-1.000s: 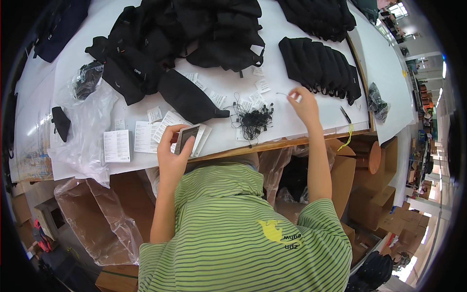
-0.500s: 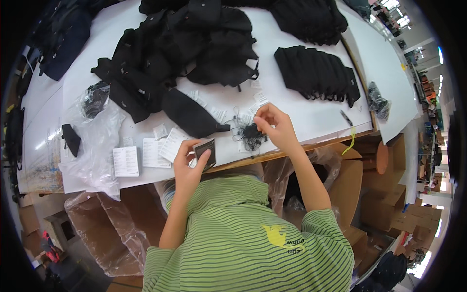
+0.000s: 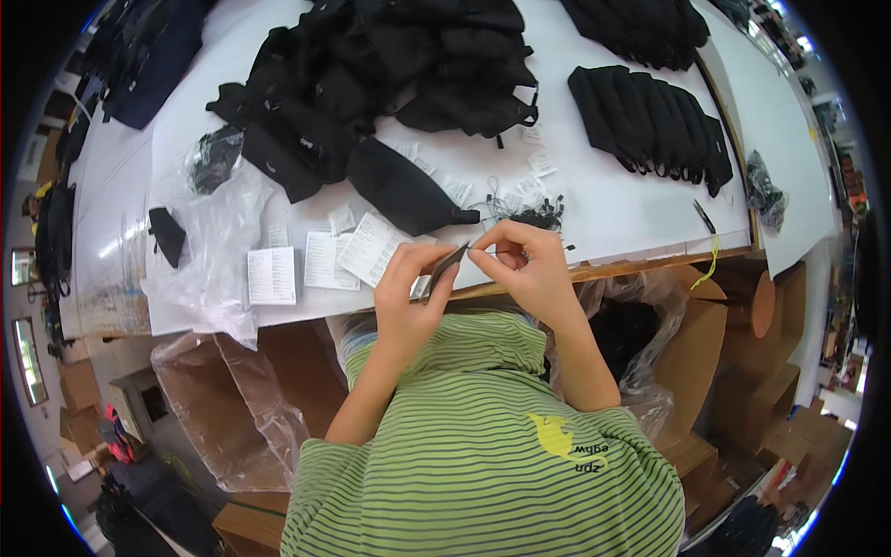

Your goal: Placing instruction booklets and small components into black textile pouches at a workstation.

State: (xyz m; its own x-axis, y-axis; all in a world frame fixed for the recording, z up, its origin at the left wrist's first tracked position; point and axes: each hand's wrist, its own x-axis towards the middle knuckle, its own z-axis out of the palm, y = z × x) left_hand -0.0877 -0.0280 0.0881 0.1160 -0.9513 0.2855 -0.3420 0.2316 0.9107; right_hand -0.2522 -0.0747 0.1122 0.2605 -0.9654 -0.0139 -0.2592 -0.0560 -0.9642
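My left hand (image 3: 406, 295) pinches a small stack of dark cards (image 3: 449, 265), which look like hang tags and are held on edge just off the table's front edge. Close against the tags' upper right corner, my right hand (image 3: 531, 277) has its thumb and forefinger pressed together; whatever lies between them is too fine to make out. Just beyond the right hand lies a tangle of thin black strings (image 3: 534, 215). A black waist bag (image 3: 401, 188) rests beyond the left hand. White printed cards (image 3: 272, 276) lie on the table to the left.
A heap of black bags (image 3: 371, 65) covers the table's far side. Overlapping black bags (image 3: 650, 125) form a row at right, with a small cutter (image 3: 704, 216) nearer. Clear plastic (image 3: 209, 251) spreads at left. Cardboard boxes (image 3: 218, 408) stand below the table edge.
My right hand has left the string tangle and come down and left to the tags. My left hand has turned the tags edge-on. The view has shifted slightly.
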